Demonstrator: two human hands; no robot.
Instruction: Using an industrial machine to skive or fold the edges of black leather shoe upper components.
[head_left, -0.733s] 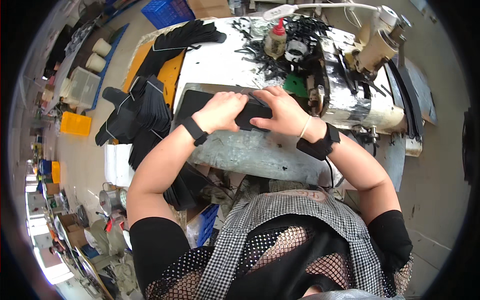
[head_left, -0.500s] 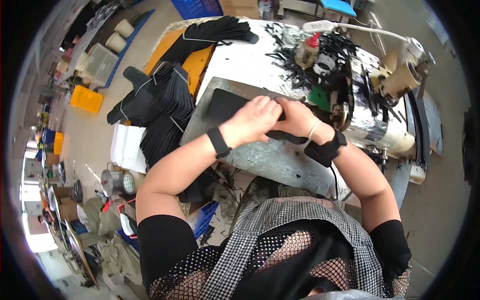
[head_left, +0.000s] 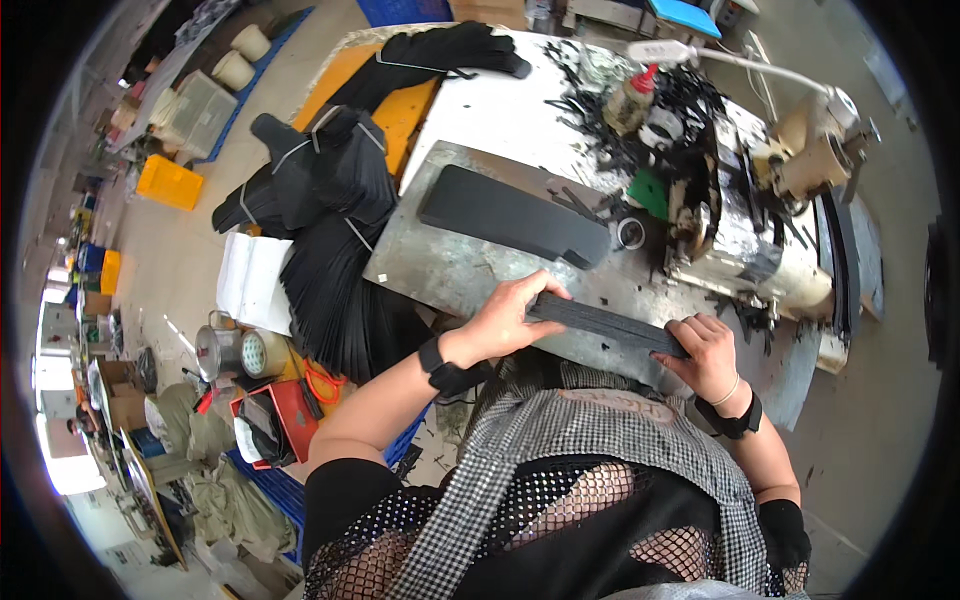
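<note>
Two hands grasp black strip bundle (head_left: 605, 322) by ends: left hand (head_left: 505, 320), right hand (head_left: 708, 352). Looks light, floppy; support both ends.

Both hands grip a stack of black strips (head_left: 603, 323) at the metal plate's (head_left: 455, 268) near edge: left hand (head_left: 507, 318), right hand (head_left: 707, 352) at opposite ends.

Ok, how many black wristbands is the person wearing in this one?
2: one wristband on the left hand, one wristband on the right hand. Both hands grip a black strip stack at the metal table edge.
</note>
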